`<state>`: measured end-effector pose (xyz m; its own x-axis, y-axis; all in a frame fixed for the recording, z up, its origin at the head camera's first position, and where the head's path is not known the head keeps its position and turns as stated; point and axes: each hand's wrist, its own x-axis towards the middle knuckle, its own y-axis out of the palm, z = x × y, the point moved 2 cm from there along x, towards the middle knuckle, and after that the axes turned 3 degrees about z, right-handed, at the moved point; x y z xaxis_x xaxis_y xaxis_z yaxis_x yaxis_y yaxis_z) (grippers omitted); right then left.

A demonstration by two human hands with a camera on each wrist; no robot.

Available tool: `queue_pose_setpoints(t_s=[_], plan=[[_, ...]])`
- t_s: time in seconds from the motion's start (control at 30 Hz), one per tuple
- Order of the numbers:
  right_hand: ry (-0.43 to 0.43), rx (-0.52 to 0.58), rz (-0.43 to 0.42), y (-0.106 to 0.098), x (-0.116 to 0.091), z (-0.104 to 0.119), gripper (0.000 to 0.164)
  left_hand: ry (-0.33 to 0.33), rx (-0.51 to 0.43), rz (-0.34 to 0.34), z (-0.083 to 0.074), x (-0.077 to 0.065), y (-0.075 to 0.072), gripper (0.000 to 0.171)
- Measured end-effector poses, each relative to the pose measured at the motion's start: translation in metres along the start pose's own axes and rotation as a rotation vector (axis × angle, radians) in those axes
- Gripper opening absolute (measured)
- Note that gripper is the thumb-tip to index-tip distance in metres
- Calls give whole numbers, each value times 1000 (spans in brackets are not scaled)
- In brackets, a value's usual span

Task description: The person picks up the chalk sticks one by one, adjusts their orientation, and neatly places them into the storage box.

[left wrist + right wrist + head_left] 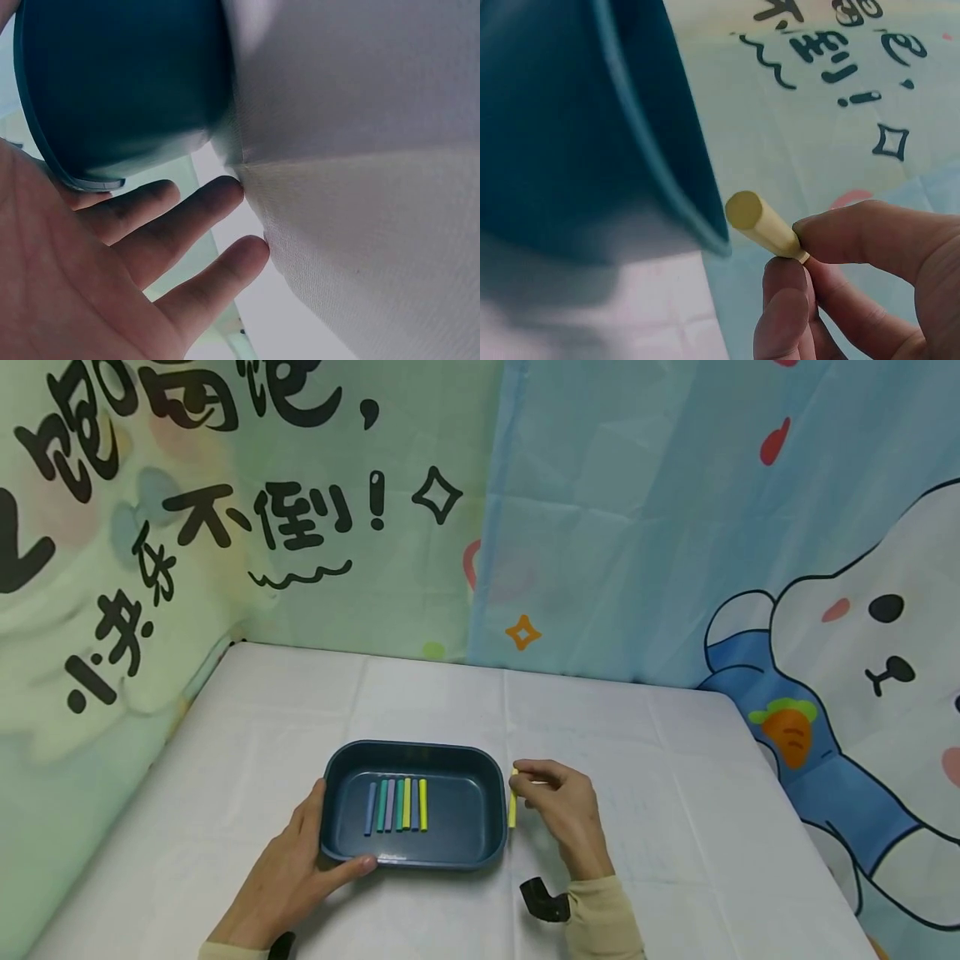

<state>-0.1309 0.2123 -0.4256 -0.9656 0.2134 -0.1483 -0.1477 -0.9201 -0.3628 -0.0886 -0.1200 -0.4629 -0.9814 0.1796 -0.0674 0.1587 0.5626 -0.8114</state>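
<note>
A dark blue rectangular tray [465, 810] sits on the white-covered table. Inside it several chalk sticks [400, 806] in blue, green, purple and yellow lie side by side in a row. At its near left corner my left hand [288, 860] holds the tray, thumb on the front rim and fingers along the left wall. The left wrist view shows other fingers [180, 232] extended beside the tray, the lower fingertips by the tablecloth. My right hand [562, 806] pinches a yellow chalk stick [765, 225] by one end, just outside the tray's right wall.
White cloth covers the table [675, 810] around the tray. Printed curtains [600, 527] stand behind and at the left, with a cartoon bear [847, 652] on the right. A black wrist fitting [543, 900] hangs by the right sleeve.
</note>
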Motion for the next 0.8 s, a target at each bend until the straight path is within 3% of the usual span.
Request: queue_pose_setpoints(t_s=[0.3,0.8], plan=[[-32,27,30,16,-4,15,24,-7,0,2,0,-1,1,124],[-90,-40,113,50,-3,32,25,35,-6,-25,2,0,2,124]])
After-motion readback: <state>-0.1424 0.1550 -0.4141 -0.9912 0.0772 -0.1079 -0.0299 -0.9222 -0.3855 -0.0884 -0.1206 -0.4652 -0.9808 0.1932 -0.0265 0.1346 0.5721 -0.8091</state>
